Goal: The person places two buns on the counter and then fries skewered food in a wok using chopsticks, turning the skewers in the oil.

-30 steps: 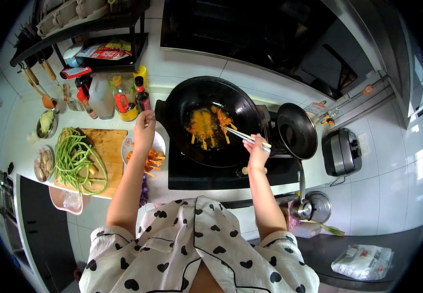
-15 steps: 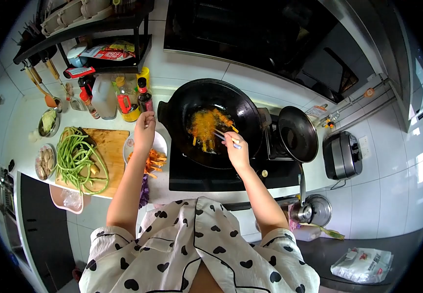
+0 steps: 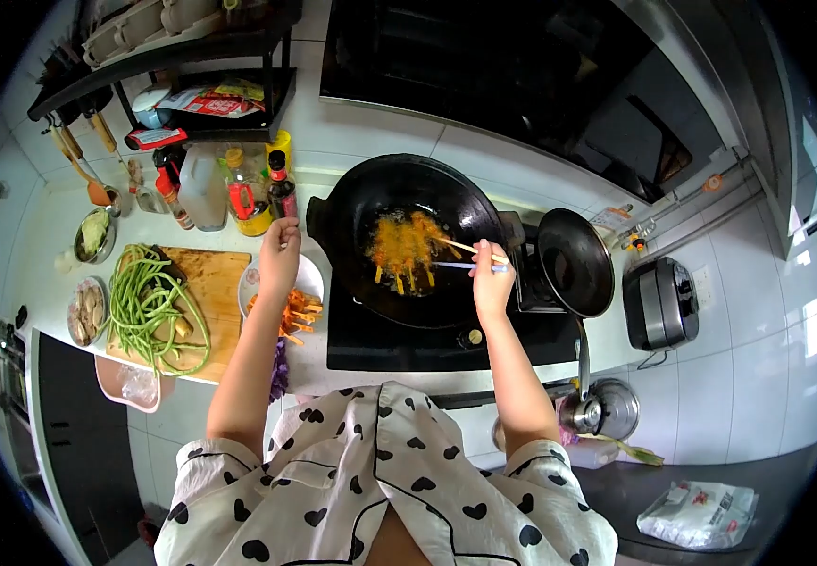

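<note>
My right hand (image 3: 491, 274) grips a pair of chopsticks (image 3: 459, 245), spread apart, their tips at the right side of the frying food. Orange-yellow pieces with stick-like ends (image 3: 406, 243) bubble in oil in the black wok (image 3: 352, 203). My left hand (image 3: 280, 247) is raised with fingers pinched together, left of the wok and just in front of a dark sauce bottle (image 3: 282, 193). What those fingers hold, if anything, is hidden. Below that hand, a white plate (image 3: 309, 276) carries orange sticks (image 3: 299, 313), partly covered by my left forearm.
Green long beans (image 3: 140, 292) lie on a wooden cutting board (image 3: 229, 269) at left. An oil bottle (image 3: 248, 203) stands behind it. A frying pan (image 3: 574, 259) sits right of the wok, its handle toward me. A rice cooker (image 3: 658, 302) is farther right.
My right hand has moved right, away from the food, and the chopsticks have spread apart. The frying pieces have shifted into a closer row. My left hand has barely moved.
</note>
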Demonstrator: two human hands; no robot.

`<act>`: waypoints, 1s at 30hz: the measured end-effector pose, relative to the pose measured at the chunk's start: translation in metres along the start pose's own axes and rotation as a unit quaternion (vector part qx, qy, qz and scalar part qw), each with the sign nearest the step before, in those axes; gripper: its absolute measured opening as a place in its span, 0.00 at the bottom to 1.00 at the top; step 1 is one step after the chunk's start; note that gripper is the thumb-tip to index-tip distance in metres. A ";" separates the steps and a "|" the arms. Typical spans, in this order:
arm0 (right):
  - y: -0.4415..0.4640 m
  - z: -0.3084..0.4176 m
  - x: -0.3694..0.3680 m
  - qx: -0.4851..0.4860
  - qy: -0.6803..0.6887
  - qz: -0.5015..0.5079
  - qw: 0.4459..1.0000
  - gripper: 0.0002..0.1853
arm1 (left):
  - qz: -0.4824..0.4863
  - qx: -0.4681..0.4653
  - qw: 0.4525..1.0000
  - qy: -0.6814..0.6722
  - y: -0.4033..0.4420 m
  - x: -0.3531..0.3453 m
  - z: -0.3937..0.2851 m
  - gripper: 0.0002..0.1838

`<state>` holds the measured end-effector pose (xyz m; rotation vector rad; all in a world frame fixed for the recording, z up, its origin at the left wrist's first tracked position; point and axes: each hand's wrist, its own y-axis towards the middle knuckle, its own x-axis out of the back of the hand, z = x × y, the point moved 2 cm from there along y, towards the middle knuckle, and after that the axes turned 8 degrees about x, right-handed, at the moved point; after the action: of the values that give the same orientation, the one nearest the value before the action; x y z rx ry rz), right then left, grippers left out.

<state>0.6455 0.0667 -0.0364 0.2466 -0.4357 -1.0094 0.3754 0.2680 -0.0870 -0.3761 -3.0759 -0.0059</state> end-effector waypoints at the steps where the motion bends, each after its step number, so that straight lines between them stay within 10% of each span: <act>1: -0.001 0.002 0.001 -0.037 0.032 -0.017 0.999 0.15 | -0.001 -0.002 1.000 -0.007 0.001 0.001 0.002 0.10; 30: 0.000 -0.008 -0.011 0.060 -0.085 0.059 0.993 0.11 | -0.011 -0.001 1.000 -0.003 0.001 0.002 0.006 0.10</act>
<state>0.6439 0.0760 -0.0465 0.2399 -0.6594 -0.8930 0.3738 0.2694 -0.0926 -0.3433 -3.0859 -0.0086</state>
